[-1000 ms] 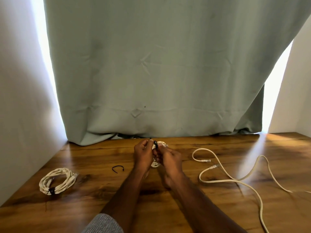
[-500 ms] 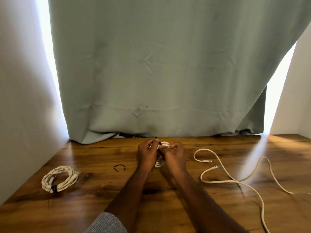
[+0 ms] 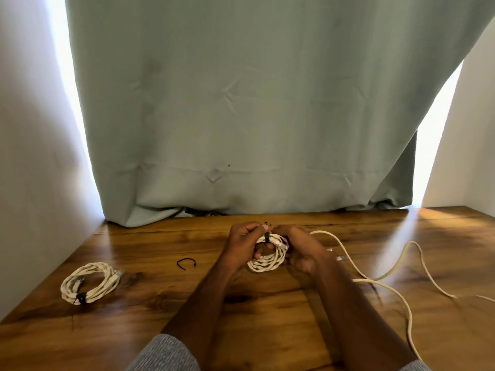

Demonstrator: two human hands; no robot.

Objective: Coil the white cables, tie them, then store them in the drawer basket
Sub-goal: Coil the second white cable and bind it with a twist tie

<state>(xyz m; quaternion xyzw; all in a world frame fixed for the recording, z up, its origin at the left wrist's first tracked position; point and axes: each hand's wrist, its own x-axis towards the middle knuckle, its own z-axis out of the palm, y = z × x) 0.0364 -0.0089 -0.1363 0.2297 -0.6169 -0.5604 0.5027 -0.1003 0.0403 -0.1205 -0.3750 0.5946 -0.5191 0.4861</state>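
Note:
A small coil of white cable (image 3: 267, 259) hangs between both hands above the wooden table (image 3: 160, 303). A black tie (image 3: 266, 236) wraps the top of this coil. My left hand (image 3: 242, 246) pinches the tie and the coil's left side. My right hand (image 3: 302, 249) grips the coil's right side. A finished white coil (image 3: 89, 282) bound with a black tie lies at the left. A loose white cable (image 3: 385, 274) sprawls uncoiled to the right. No drawer basket is in sight.
A spare black tie (image 3: 186, 262) lies curled on the table left of my hands. A grey-green curtain (image 3: 241, 116) hangs along the table's back edge. White walls (image 3: 32, 170) close in on both sides.
The coil has dropped lower between my hands and shows more of its loops. The black tie now sits around its top. My hands have spread slightly apart.

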